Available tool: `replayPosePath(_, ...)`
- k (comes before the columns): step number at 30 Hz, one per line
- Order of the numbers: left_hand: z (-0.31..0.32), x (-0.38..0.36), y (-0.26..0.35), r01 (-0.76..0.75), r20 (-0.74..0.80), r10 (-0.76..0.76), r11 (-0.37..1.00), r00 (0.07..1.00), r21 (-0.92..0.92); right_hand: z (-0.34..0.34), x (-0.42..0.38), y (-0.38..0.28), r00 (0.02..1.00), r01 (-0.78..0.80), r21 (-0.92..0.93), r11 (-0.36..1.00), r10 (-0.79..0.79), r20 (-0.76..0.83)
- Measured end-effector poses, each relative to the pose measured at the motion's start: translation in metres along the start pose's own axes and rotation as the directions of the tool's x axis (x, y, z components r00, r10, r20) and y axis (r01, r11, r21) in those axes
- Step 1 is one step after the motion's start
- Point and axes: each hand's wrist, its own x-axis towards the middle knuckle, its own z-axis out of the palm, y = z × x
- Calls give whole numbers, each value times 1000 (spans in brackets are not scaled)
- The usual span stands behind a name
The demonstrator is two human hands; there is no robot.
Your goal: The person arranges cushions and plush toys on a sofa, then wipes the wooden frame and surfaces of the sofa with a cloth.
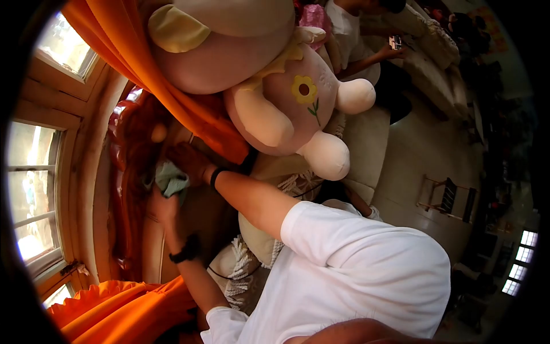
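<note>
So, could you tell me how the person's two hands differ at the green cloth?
The right hand wears a thin black band; the left hand wears a chunkier black watch. The right hand lies over the green cloth; the left hand grips it from the other side. Both touch the cloth.

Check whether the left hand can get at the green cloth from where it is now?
Probably yes. The left hand is right against the green cloth, with nothing between them. The right hand lies on the cloth's other side and leaves the near edge free.
</note>
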Motion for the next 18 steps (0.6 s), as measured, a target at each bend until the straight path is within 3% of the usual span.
replayPosePath(2,-23,-23,-10,152,-27,-152,988,988,17,-4,0,-6,993,59,-94,994,-68,-93)
replayPosePath(4,-56,-41,-16,416,-30,-423,874,906,252,-3,-2,-4,991,66,-70,995,-73,-113)
replayPosePath(6,-77,-69,-59,520,-43,-537,790,842,324,0,0,-8,987,76,-33,997,-80,-143)
replayPosePath(8,-90,-97,-116,535,-76,-535,805,841,257,-5,4,-6,995,43,25,999,-40,-96)
replayPosePath(11,-92,-115,-121,511,-108,-500,832,859,217,-8,3,-7,987,70,-16,997,-71,-147)
replayPosePath(15,-81,-91,-53,568,-126,-557,773,821,283,-8,2,-10,984,59,-22,998,-62,-168)
replayPosePath(17,-63,-70,-37,500,-69,-500,826,863,262,-11,2,-9,990,63,-17,998,-64,-128)
replayPosePath(18,-48,-60,-28,391,-72,-389,868,919,305,-8,2,-6,989,61,-19,998,-63,-132)
